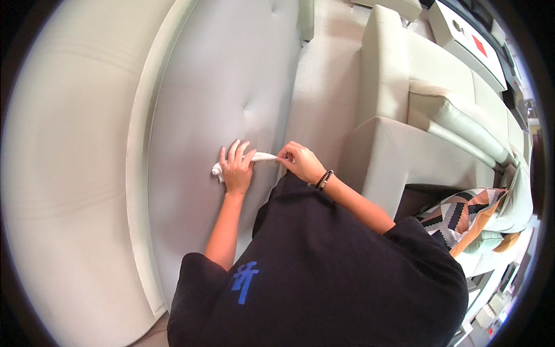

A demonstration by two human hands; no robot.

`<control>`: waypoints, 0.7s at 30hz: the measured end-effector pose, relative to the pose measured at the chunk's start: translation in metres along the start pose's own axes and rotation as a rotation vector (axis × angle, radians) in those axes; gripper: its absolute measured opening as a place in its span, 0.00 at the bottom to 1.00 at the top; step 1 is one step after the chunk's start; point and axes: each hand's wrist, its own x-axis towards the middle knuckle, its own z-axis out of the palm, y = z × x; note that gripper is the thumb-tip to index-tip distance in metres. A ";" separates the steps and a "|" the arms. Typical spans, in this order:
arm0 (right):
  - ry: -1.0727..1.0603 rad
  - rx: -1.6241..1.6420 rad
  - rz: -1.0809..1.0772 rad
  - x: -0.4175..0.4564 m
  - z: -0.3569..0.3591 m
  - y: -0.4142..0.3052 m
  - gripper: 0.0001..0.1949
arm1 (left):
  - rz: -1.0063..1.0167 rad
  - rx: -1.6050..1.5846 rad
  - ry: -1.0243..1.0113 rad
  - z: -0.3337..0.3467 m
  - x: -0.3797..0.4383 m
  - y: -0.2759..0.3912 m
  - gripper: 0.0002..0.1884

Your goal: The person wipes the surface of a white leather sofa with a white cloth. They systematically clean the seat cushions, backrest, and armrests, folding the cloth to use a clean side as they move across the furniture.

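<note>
A thin twisted white cloth (pixel 263 157) stretches across the grey tufted seat (pixel 204 108) of a large upholstered piece. My left hand (pixel 236 168) lies palm down over its middle, fingers spread, pressing it on the seat. Past the left hand's outer side sticks out the bunched, knobbly end of the cloth. My right hand (pixel 303 162), with a dark beaded bracelet (pixel 325 179) at the wrist, pinches the tapered end between thumb and fingertips near the seat's front edge. Under the left palm, part of the cloth is hidden.
A broad cream backrest (pixel 73 130) with a raised welt rises at the left. Across a strip of pale floor (pixel 327 86) stands a light leather sofa (pixel 383 73) with a patterned cushion (pixel 464 212). A white low table (pixel 464 39) is farther off at upper right.
</note>
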 end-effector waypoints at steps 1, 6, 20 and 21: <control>-0.019 0.038 0.031 0.000 -0.004 0.003 0.09 | -0.011 -0.010 0.003 0.001 -0.002 0.000 0.19; 0.018 0.040 0.198 -0.004 -0.032 0.015 0.13 | -0.105 -0.095 0.022 0.012 -0.015 0.012 0.20; 0.498 -0.142 0.440 0.081 -0.172 0.087 0.33 | -0.539 -0.967 -0.121 0.133 0.167 0.009 0.17; 0.581 -0.083 0.485 0.089 -0.185 0.093 0.33 | -0.503 -1.002 -0.136 0.143 0.189 0.015 0.17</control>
